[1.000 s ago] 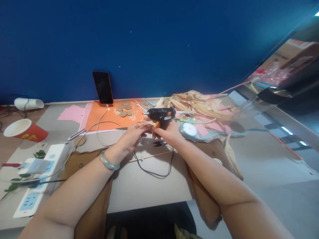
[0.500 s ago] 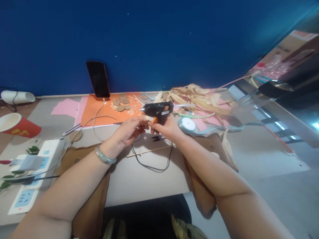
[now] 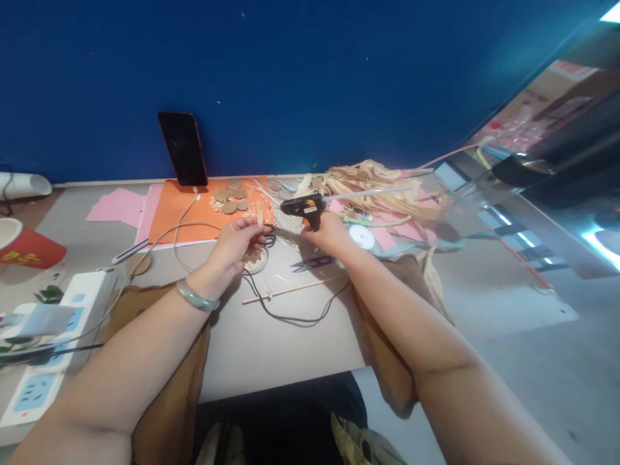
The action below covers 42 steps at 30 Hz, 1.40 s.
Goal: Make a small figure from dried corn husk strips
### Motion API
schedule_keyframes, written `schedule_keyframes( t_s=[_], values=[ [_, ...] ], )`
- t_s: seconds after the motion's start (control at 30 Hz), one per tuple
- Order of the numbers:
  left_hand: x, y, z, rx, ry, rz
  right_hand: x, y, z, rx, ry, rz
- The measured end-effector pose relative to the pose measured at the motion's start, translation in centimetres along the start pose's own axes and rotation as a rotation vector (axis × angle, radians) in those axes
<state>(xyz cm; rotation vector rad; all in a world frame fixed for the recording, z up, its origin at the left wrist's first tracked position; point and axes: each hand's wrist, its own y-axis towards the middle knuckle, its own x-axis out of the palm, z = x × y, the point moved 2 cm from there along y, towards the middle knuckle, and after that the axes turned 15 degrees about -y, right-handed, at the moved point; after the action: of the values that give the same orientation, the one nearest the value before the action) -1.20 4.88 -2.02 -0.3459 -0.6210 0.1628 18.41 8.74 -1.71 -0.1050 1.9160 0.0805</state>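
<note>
My right hand (image 3: 328, 234) grips a black glue gun (image 3: 303, 206) with an orange trigger, its nozzle pointing left and a clear glue stick jutting out behind it. My left hand (image 3: 236, 244) pinches a small pale strip just left of the nozzle, above a round cardboard disc (image 3: 255, 259) on the table. A green bangle (image 3: 195, 296) sits on my left wrist. The gun's black cord (image 3: 290, 316) loops over the table toward me.
Small snips (image 3: 312, 263) and a thin wooden stick (image 3: 290, 290) lie near my hands. Beyond are an orange sheet (image 3: 188, 216) with brown discs, a phone (image 3: 181, 148) leaning on the blue wall, dried husks (image 3: 372, 184) and a ribbon roll (image 3: 361, 237). A power strip (image 3: 58, 336) and red cup (image 3: 22, 244) sit left.
My right hand has carried the glue gun farther away and lower toward the table. My left hand has drawn back left, away from the nozzle, still pinching the small piece.
</note>
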Motion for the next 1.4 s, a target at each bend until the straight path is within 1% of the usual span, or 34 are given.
schedule_keyframes(
  t_s=[0.1, 0.17, 0.37, 0.5, 0.67, 0.83, 1.0, 1.1, 1.23, 1.33, 1.4],
  values=[
    [-0.1, -0.1, -0.1, 0.015, 0.017, -0.027, 1.2, 0.3, -0.1, -0.011, -0.055, -0.035],
    [-0.1, -0.2, 0.0, 0.026, 0.022, -0.022, 1.7, 0.5, -0.3, -0.023, -0.064, -0.029],
    [-0.1, -0.4, 0.5, 0.044, 0.038, 0.002, 2.3, 0.7, -0.6, -0.008, -0.073, -0.003],
    [-0.1, -0.5, 0.6, 0.048, 0.043, -0.012, 2.0, 0.7, -0.4, -0.007, -0.015, 0.01],
    [-0.1, -0.5, 0.5, 0.037, 0.041, -0.003, 0.4, 0.3, -0.1, 0.028, 0.171, 0.007],
    [-0.2, -0.3, 0.6, 0.061, 0.024, 0.02, -0.4, 0.2, 0.1, 0.034, 0.166, 0.004],
    [-0.7, 0.2, 0.9, 0.147, 0.011, 0.035, -0.2, 0.2, 0.3, 0.015, 0.138, 0.017],
    [-0.8, 0.3, 1.0, 0.179, 0.006, 0.038, 0.0, 0.1, 0.0, -0.008, 0.143, -0.013],
    [-0.7, 0.3, 1.2, 0.207, 0.006, 0.072, 0.4, -0.3, -0.7, -0.056, 0.149, -0.036],
    [-0.6, 0.2, 1.5, 0.242, -0.032, 0.093, 1.0, -0.6, -1.3, -0.119, 0.131, -0.088],
    [-0.7, 0.2, 1.8, 0.26, -0.059, 0.111, 1.4, -0.7, -1.5, -0.13, 0.095, -0.093]
  ],
)
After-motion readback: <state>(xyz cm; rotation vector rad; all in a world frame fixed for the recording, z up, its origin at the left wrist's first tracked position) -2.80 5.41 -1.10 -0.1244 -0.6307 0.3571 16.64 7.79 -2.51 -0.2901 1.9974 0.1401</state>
